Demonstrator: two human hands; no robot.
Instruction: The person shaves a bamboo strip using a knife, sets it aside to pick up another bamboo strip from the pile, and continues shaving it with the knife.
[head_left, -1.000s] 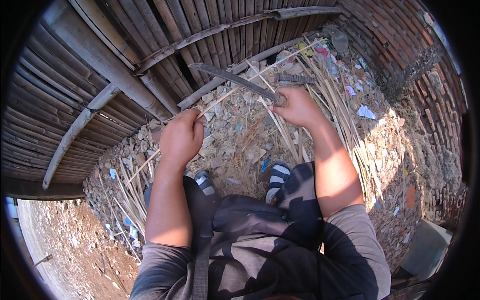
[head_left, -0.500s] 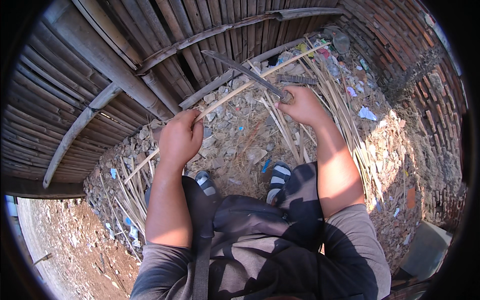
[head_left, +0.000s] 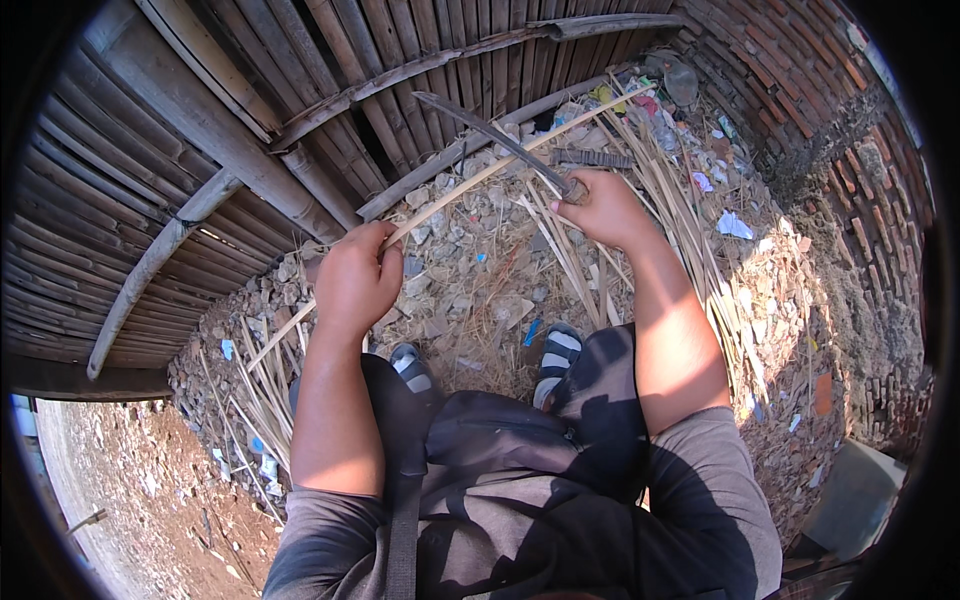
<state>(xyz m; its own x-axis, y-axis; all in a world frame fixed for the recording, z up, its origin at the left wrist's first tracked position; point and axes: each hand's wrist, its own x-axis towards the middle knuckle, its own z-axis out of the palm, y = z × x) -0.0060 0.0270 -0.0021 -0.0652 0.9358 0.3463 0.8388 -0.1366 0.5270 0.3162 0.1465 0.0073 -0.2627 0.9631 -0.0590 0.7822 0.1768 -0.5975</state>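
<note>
My left hand (head_left: 357,277) is closed around a long pale bamboo strip (head_left: 470,183), which slants from beside my left leg up to the far right. In my right hand (head_left: 603,208) is the handle of a machete (head_left: 505,140). Its dark, narrow blade points to the far left and crosses the strip near its middle; whether the edge bites into it I cannot tell. A dark, ridged, sheath-like piece (head_left: 592,158) lies on the ground just beyond my right hand.
Bamboo strips lie in a long bundle (head_left: 690,240) to my right and a smaller pile (head_left: 270,385) by my left leg. A bamboo wall (head_left: 240,90) rises ahead and left, a brick wall (head_left: 780,80) on the right. Rubble and litter cover the ground (head_left: 455,300).
The machete's tip has shifted slightly right and away from me, the blade turning a little steeper. My left hand and the strip have moved slightly left.
</note>
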